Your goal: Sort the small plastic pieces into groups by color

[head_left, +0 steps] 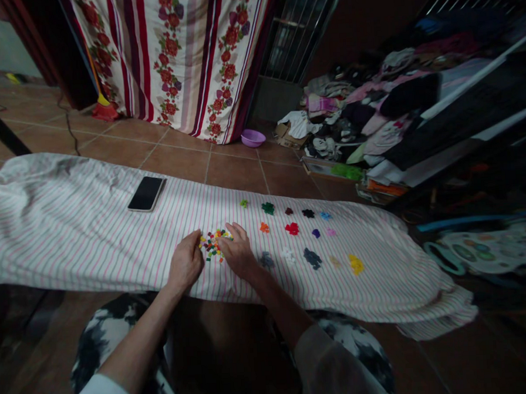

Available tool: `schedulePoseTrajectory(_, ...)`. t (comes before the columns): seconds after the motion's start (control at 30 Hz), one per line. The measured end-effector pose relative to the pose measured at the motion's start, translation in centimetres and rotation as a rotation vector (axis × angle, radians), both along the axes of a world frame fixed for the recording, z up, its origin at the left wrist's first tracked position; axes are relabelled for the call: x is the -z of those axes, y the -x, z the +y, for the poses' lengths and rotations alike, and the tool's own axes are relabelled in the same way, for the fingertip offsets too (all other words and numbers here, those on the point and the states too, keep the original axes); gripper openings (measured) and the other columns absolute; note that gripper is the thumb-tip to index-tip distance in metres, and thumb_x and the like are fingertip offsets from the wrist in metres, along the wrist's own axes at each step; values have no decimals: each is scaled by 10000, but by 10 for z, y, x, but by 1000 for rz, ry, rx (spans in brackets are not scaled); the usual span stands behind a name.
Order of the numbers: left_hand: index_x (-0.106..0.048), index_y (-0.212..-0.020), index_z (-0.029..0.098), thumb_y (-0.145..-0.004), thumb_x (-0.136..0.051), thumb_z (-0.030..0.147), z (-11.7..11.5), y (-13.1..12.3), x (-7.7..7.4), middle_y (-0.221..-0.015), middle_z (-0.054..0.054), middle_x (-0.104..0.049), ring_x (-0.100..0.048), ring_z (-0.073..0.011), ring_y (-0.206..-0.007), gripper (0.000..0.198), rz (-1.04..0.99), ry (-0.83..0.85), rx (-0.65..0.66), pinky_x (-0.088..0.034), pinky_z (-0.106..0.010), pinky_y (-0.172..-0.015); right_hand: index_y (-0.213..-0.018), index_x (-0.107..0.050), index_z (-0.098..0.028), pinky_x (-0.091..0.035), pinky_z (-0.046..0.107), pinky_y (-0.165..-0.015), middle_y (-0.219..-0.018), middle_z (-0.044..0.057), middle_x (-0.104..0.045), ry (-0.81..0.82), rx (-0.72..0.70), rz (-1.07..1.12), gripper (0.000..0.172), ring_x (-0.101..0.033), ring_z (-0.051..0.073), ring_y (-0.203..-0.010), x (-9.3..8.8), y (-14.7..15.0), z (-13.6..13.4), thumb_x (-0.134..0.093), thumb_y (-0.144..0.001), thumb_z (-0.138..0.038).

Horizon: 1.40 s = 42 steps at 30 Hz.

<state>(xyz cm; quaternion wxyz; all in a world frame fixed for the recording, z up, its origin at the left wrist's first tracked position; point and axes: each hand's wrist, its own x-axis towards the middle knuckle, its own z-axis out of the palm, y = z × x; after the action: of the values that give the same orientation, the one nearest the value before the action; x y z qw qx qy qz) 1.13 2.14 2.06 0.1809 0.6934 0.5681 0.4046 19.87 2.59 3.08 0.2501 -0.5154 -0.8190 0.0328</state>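
Observation:
A mixed pile of small coloured pieces (211,247) lies on the striped cloth (193,206), between my two hands. Cupped along the pile's left edge, my left hand (187,261) rests on the cloth and holds nothing that I can see. My right hand (238,252) is at the pile's right side, its fingers apart and reaching over the pieces. To its right, similar pieces lie in small heaps by colour, among them dark green (268,208), red (292,229), orange (264,227), white (288,254), dark grey (312,258) and yellow (356,264).
A phone (146,193) lies on the cloth to the left. Beyond the cloth-covered surface are a tiled floor, a purple basin (253,138), a floral curtain (172,60) and a broom (104,108). Heaped clothes (372,97) fill the right side.

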Motion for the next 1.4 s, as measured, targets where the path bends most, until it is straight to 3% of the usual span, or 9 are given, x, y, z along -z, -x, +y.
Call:
schedulePoseTrajectory(0.17, -609, -1283, 136, -879, -392, 198, 1, 0, 0, -1248, -137, -699, -658, -233, -1166, 462, -28, 21, -2, -535, -454, -1048, -1004, -777, -223, -349, 504, -1160, -1432, 107, -562, 41, 118, 82, 217, -343, 308, -1431, -4, 9, 7, -572, -961, -282)
schedulePoseTrajectory(0.37, -594, -1301, 114, -871, -392, 188, 1, 1, 3, -1270, -153, -688, -649, -240, -1184, 481, -35, 38, 12, -535, -463, -1045, -915, -793, -233, -335, 499, -1158, -1465, 75, -538, 146, 122, 50, 212, -306, 300, -1449, -18, 15, 12, -586, -945, -267)
schedulePoseTrajectory(0.63, -613, -1280, 133, -858, -399, 170, 1, 0, 5, -1272, -142, -690, -647, -242, -1187, 474, -18, -3, 20, -525, -478, -1060, -905, -787, -181, -352, 504, -1143, -1512, 121, -503, 229, 151, -78, 192, -289, 306, -1472, -34, 27, 17, -603, -929, -231)
schedulePoseTrajectory(0.83, -623, -1266, 142, -874, -387, 178, -1, -1, -1, -1265, -141, -694, -647, -244, -1191, 460, 20, -14, 46, -531, -463, -1051, -866, -789, -191, -384, 526, -1114, -1481, 121, -535, 216, 153, -135, 169, -313, 322, -1454, -34, 32, 24, -633, -910, -239)
schedulePoseTrajectory(1.03, -634, -1234, 149, -872, -378, 204, 0, 0, 0, -1248, -136, -701, -653, -247, -1172, 447, 21, -19, 44, -529, -456, -1044, -944, -786, -203, -386, 492, -1122, -1433, 118, -567, 200, 134, -164, 184, -326, 310, -1444, -31, 35, 27, -613, -927, -261)
schedulePoseTrajectory(1.4, -621, -1243, 123, -860, -380, 201, 0, -1, -1, -1243, -151, -698, -650, -250, -1171, 459, 25, -8, 44, -523, -447, -1043, -928, -772, -173, -399, 468, -1089, -1358, 136, -604, 266, 127, -204, 157, -349, 310, -1410, -42, 45, 30, -624, -915, -225)
